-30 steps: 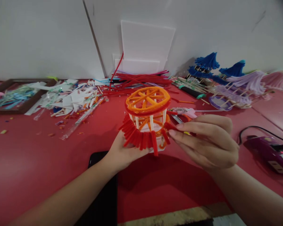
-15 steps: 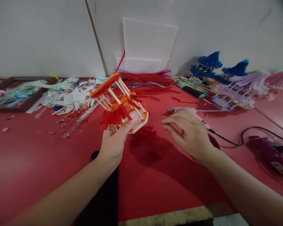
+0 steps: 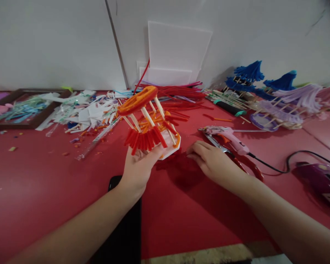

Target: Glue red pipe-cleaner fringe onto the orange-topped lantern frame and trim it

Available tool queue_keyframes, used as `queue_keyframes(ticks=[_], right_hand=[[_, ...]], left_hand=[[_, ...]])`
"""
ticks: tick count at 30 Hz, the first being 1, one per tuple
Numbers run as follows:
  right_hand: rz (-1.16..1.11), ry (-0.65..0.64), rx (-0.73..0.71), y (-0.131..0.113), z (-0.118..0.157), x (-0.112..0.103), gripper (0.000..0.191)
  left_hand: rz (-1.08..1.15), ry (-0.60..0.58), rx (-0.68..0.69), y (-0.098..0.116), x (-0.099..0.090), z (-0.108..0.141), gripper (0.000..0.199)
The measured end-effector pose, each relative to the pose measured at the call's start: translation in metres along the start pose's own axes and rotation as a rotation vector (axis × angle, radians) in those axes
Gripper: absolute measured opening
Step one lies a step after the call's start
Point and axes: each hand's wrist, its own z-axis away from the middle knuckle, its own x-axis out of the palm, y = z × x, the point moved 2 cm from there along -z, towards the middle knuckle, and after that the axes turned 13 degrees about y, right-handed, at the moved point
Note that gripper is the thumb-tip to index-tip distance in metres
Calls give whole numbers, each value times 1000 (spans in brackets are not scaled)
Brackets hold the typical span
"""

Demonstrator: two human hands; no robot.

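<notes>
My left hand is closed around the base of a small pavilion model, held tilted above the table. White sticks join its orange-and-red oval top to a pale base edged in orange. A fringe of short red pipe cleaner pieces runs round its middle. Just right of the model, my right hand is low over the table, fingers curled together at a small pile of red pieces in shadow. Whatever its fingertips hold is hidden. Beyond that hand lie a pink glue gun and red-handled scissors.
Red pipe cleaners lie at the back beneath white boards. White scraps and a brown frame are on the left. Blue and lilac models stand at right, near a purple device. A black phone-like slab lies in front.
My right hand has lowered toward the red pieces, uncovering the glue gun and scissors. The model has turned in my left hand, showing more of its oval top.
</notes>
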Motion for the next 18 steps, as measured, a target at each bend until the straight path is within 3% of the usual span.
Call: queue_keyframes(ticks=[7, 14, 18], right_hand=[[-72, 217, -30, -12, 2, -20, 23], [-76, 535, -92, -31, 7, -41, 21], [-12, 600, -5, -36, 8, -45, 26]], left_hand=[[-72, -95, 101, 4, 5, 6, 28], [-177, -123, 227, 7, 7, 9, 33], [-133, -148, 114, 8, 7, 10, 38]])
